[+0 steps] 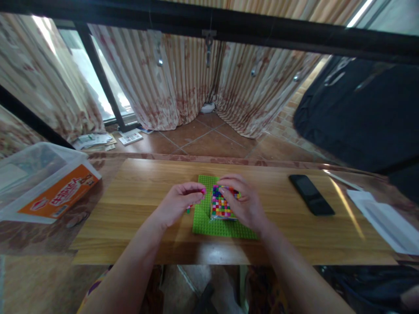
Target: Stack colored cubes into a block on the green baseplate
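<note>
A green studded baseplate (209, 227) lies on the wooden table. On it rests a square block of small multicoloured bricks (222, 207), arranged in a close grid. My left hand (180, 200) is left of the block, pinching a small pink brick (203, 191) between thumb and fingertips. My right hand (244, 200) reaches over the block's right side, its thumb and fingers on the upper bricks; whether it holds a loose brick is hidden. A few tiny bricks (188, 210), one green, lie on the wood beneath my left hand.
A black phone (310, 195) lies on the right of the wooden table (137, 183). White paper (386, 218) is at the far right. To the left stands a clear plastic bin (42, 179) with an orange label. A dark bar (183, 19) crosses above, before the curtains.
</note>
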`<state>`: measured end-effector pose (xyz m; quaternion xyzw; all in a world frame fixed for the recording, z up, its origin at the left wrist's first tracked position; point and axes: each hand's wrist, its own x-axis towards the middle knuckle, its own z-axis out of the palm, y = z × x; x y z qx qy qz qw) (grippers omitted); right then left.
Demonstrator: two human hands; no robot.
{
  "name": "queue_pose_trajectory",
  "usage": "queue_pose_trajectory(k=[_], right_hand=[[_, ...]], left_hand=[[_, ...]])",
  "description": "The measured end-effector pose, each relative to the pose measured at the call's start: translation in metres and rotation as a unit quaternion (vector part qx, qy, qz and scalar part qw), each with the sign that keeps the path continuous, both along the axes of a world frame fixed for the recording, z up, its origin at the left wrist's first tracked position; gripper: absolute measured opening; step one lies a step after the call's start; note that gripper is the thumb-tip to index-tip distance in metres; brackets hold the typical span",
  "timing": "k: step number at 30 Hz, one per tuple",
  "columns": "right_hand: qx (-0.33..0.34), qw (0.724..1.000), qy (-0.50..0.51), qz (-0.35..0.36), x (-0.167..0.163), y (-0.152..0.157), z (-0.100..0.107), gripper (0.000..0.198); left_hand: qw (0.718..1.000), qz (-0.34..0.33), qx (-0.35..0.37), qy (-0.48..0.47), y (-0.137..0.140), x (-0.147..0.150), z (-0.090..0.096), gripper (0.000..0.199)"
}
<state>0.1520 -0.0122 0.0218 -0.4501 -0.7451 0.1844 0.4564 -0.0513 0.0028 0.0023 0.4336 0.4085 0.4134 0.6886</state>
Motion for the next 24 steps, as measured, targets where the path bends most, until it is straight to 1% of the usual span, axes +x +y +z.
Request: queue_pose_trajectory(k=[3, 6, 18, 22, 24], right_hand=[[-0.006, 0.999, -0.016, 0.045, -0.0038, -0.0029, 0.002, 0.021], [-0.012, 0.997, -0.04, 0.07, -0.0051, -0.0044, 0.003, 0.024], [-0.056, 0.993, -0.049, 0.087, -0.0062, -0.0059, 0.005, 0.015], [-0.071, 0.994, -0.035, 0.075, -0.0045, -0.0052, 0.0056, 0.011], [-0.069, 0.996, -0.022, 0.057, 0.0003, -0.003, 0.0061, 0.01]], left_hand=[[0.996, -0.033, -0.034, -0.074, -0.0061, 0.0047, 0.0032, 0.027], [0.991, -0.05, -0.045, -0.113, -0.0087, 0.0081, 0.0052, 0.027], [0.993, -0.062, -0.03, -0.101, -0.0084, 0.0106, 0.0052, 0.026], [0.994, -0.061, -0.02, -0.086, -0.0071, 0.0095, 0.0037, 0.028], [0.996, -0.051, -0.022, -0.074, -0.0061, 0.0079, 0.0035, 0.029]])
